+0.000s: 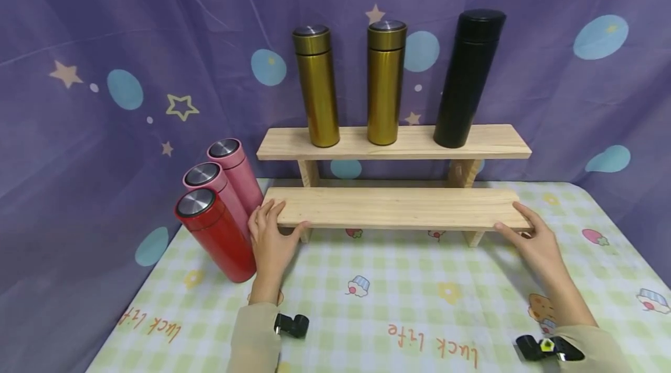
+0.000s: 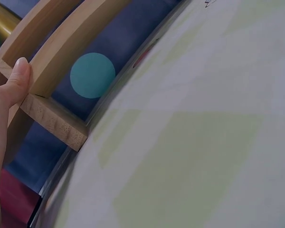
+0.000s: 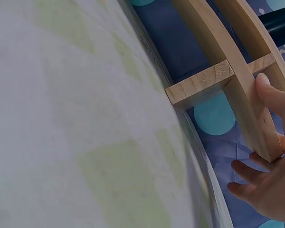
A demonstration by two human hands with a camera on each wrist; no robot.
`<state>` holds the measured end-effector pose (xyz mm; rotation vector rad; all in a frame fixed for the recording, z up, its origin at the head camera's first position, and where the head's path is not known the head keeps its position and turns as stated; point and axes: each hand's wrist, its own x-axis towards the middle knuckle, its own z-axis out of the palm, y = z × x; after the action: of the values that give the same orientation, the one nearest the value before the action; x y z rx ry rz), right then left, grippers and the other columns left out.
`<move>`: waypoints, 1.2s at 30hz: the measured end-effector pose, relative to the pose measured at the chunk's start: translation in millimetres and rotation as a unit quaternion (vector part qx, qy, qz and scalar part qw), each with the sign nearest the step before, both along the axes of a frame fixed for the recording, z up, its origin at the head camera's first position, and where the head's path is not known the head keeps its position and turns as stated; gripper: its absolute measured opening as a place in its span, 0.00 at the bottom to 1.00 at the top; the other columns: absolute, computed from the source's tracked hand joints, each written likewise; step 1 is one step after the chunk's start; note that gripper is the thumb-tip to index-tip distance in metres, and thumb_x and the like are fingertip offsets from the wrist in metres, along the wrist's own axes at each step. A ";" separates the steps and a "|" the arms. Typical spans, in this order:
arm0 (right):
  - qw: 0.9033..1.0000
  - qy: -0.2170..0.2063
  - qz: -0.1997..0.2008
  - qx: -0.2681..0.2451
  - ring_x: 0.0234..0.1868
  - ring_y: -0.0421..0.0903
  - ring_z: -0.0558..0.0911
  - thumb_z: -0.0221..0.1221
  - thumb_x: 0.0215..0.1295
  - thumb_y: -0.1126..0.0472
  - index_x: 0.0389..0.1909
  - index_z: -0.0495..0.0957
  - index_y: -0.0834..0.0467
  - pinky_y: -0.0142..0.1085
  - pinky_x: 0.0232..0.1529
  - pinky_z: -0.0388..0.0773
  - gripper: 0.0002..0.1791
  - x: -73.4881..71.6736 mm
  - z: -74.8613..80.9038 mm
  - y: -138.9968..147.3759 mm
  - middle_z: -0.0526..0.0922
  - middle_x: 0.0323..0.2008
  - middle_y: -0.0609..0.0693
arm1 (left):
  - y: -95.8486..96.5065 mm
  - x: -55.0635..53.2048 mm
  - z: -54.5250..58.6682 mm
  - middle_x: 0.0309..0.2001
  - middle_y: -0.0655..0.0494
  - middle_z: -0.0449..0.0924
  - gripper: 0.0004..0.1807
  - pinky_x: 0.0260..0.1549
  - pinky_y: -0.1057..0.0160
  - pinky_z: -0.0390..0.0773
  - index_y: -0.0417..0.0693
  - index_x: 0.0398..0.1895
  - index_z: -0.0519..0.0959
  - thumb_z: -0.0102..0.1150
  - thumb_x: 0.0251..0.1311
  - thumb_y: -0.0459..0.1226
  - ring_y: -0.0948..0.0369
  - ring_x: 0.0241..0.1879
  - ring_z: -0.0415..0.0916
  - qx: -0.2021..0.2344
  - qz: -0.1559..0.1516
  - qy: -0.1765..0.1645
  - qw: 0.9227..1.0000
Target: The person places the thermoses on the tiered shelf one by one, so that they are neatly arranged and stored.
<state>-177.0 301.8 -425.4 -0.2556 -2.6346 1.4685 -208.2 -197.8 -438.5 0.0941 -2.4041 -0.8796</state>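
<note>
A two-tier wooden display rack [image 1: 393,207] stands on the table. My left hand [image 1: 272,242] grips the left end of its lower board, thumb along the front edge and fingers over the end. At the board's right end, my right hand [image 1: 540,245] holds it between thumb and fingers. In the right wrist view the thumb [image 3: 263,85] lies against the board's front edge, with some fingers past its end corner. Two gold thermos bottles [image 1: 317,93] and a taller black thermos bottle [image 1: 466,84] stand on the upper board [image 1: 409,135].
Left of the rack, close by my left hand, stand a red thermos bottle [image 1: 222,245] and two pink thermos bottles [image 1: 238,169]. A green-checked tablecloth [image 1: 409,285] covers the table. Behind it hangs a purple curtain [image 1: 173,29] with stars and blue spots.
</note>
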 end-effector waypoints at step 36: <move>1.000 0.010 0.016 0.009 0.64 0.79 0.59 0.58 0.68 0.41 0.79 0.45 0.55 0.66 0.54 0.65 0.48 0.1 2.3 0.3 0.48 0.73 0.74 | 1.2 49.9 33.5 0.70 0.54 0.66 0.36 0.57 0.38 0.67 0.50 0.65 0.74 0.74 0.52 0.49 0.51 0.70 0.59 -0.030 -0.088 0.048 0.995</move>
<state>-176.9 302.0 -423.1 -0.1987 -2.6469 1.4491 -158.4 -196.7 -405.0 -0.1815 -2.3720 -0.8691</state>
